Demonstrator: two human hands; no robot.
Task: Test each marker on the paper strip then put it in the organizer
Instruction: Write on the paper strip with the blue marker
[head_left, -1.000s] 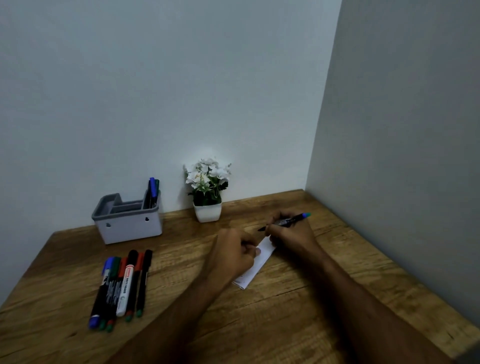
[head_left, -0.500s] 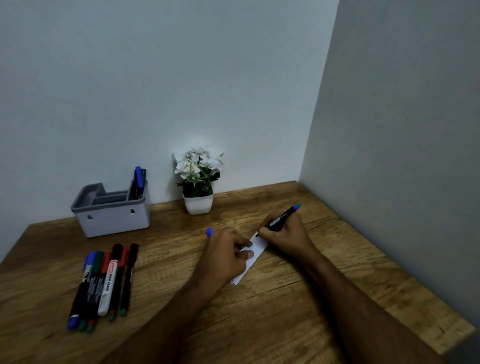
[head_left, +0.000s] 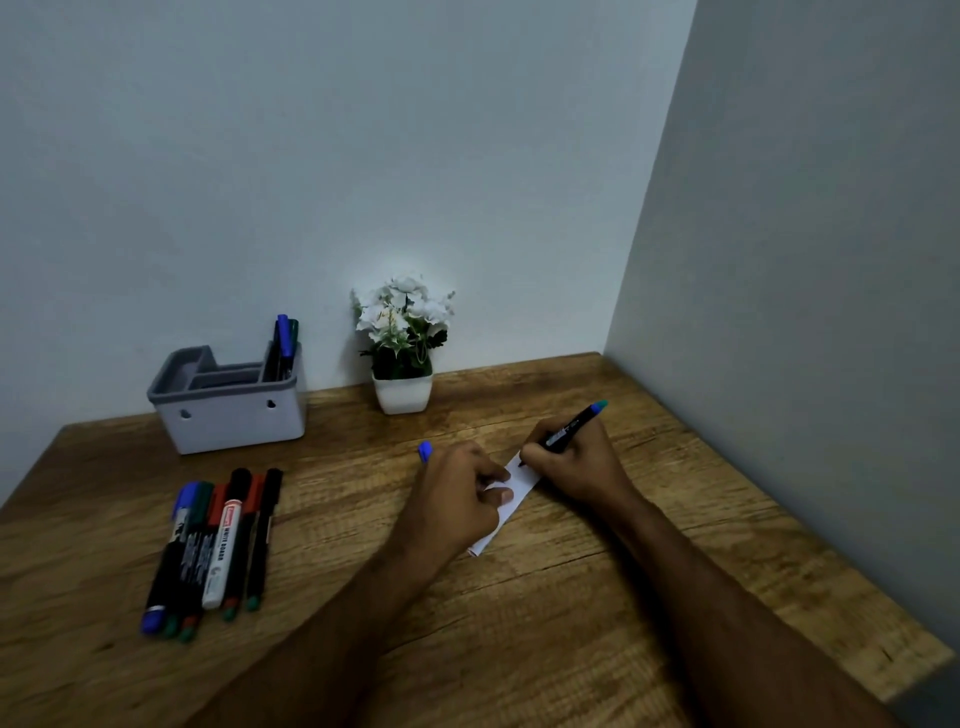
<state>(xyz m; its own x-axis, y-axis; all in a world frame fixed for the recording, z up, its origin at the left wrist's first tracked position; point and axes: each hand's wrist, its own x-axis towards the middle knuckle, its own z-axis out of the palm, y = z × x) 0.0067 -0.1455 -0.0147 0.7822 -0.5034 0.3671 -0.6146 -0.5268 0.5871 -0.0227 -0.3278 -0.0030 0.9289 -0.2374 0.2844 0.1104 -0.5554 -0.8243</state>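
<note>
My right hand grips a black marker with a blue-green end, its tip touching the far end of the white paper strip. My left hand presses the strip onto the wooden table and keeps a blue cap between its fingers. Several capped markers lie side by side at the left. The grey organizer stands at the back left with two markers upright in its right compartment.
A small white pot of white flowers stands against the back wall, between the organizer and my hands. A grey side wall closes the table on the right. The table's front right corner is near my right forearm.
The marker has tilted more upright and its tip has come down onto the strip. The blue cap came into sight in my left hand. The view has shifted slightly.
</note>
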